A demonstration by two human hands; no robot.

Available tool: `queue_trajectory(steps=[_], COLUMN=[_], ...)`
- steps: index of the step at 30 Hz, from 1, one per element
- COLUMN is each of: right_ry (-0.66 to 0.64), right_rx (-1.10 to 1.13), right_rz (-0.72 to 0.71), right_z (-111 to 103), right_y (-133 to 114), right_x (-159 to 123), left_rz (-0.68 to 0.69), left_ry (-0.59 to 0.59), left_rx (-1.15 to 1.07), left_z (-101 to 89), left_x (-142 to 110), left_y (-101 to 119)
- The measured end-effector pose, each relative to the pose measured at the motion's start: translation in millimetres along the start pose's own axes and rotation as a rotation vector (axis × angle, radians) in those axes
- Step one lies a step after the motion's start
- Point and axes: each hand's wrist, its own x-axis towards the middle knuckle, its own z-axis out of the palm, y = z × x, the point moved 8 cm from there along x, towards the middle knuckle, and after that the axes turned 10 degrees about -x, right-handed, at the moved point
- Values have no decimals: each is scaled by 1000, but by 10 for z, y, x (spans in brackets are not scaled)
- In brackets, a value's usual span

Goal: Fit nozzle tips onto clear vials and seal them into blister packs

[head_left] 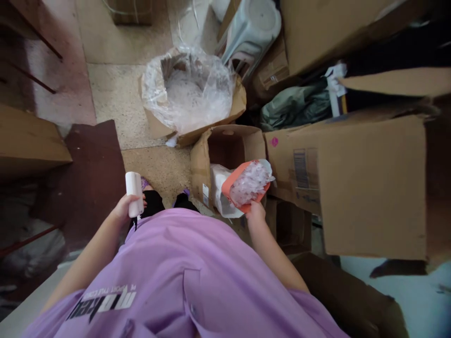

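I stand looking down over my purple shirt. My left hand (pixel 127 207) is closed round a white cylindrical bottle (pixel 134 192), held upright beside my hip. My right hand (pixel 255 211) grips the handle of an orange scoop (pixel 228 187) heaped with small clear plastic-wrapped pieces (pixel 251 182). The scoop hovers over a small open cardboard box (pixel 200 164) on the floor, which holds a white plastic bag (pixel 217 180).
A cardboard box lined with a clear plastic bag (pixel 190 89) stands further ahead. Large cardboard boxes (pixel 369 188) crowd the right side. A grey plastic stool (pixel 252 28) lies at the top. A dark red board (pixel 93 169) and more cardboard (pixel 28 141) sit left.
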Motion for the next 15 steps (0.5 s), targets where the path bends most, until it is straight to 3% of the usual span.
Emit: queue_trajectory(steps=[3,8,15], right_ry=[21,-156,-536], right_rx=[-72,-189,-349], right_rz=[-3,-6,-64], right_z=[397,1115,2641], right_y=[-154,-435,-850], right_x=[-177,-63,-176], left_rz=[23,117,277], left_ry=[12,94,176], left_rx=[-34,-96,-224], left_z=[-284,-424,-476], left_x=[47,-89,-403], left_y=[263,426,710])
